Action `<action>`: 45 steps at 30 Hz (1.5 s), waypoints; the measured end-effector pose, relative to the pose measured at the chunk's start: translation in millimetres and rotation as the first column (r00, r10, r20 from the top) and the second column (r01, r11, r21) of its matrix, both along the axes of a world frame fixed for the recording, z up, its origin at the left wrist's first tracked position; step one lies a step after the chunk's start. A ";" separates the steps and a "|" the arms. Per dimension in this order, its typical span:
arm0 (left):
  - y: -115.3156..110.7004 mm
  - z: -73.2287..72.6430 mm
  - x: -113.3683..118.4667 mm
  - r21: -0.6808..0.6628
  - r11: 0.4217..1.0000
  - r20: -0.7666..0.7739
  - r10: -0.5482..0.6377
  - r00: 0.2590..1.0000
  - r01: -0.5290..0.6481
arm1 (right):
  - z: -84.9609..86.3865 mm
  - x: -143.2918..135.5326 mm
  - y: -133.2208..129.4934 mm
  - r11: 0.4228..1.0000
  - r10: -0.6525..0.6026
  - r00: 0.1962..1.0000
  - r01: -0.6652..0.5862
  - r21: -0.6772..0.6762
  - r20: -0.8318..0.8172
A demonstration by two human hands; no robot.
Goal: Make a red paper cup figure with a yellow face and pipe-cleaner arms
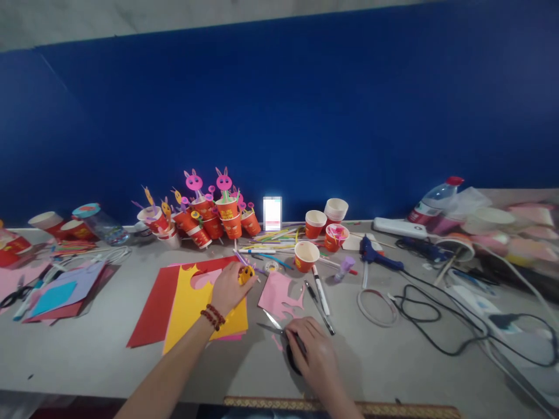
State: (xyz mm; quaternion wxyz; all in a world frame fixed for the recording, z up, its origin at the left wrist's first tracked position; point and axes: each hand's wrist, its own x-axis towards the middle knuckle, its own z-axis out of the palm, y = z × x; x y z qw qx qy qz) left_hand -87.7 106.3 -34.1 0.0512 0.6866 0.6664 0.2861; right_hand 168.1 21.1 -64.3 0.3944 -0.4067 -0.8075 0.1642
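My left hand (229, 288), with a beaded bracelet at the wrist, pinches a small yellow paper cutout (247, 274) with a face drawn on it. A purple strip or stick shows behind the cutout, but whether it is joined to it I cannot tell. Under this hand lie sheets of yellow paper (186, 308) and red paper (152, 305), the yellow one with a curved piece cut away. My right hand (312, 352) is closed round the dark handles of scissors (273, 326), low over the table. Their blades are spread and point left, near a cut-up pink sheet (277, 294).
Red paper cups with pink animal faces (224, 183) stand at the back left. Pens (321, 291), a glue stick (345, 269) and an orange cup (306, 256) lie or stand right of centre. A blue glue gun (375, 255) and tangled black cable (437, 343) occupy the right.
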 end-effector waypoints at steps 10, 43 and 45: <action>-5.7 -4.9 6.0 0.035 0.999 0.013 0.016 1.000 -0.017 | 0.9 -0.8 1.8 1.000 -0.002 1.000 0.002 0.004 0.004; 13.2 13.7 66.5 0.081 0.991 -0.230 -0.083 0.970 0.104 | -2.4 1.2 1.0 0.996 -0.084 0.995 0.083 -0.007 -0.056; 10.8 11.4 67.0 0.088 0.992 -0.261 -0.064 0.963 0.089 | -2.9 1.1 0.9 0.998 -0.069 0.996 0.068 -0.011 -0.057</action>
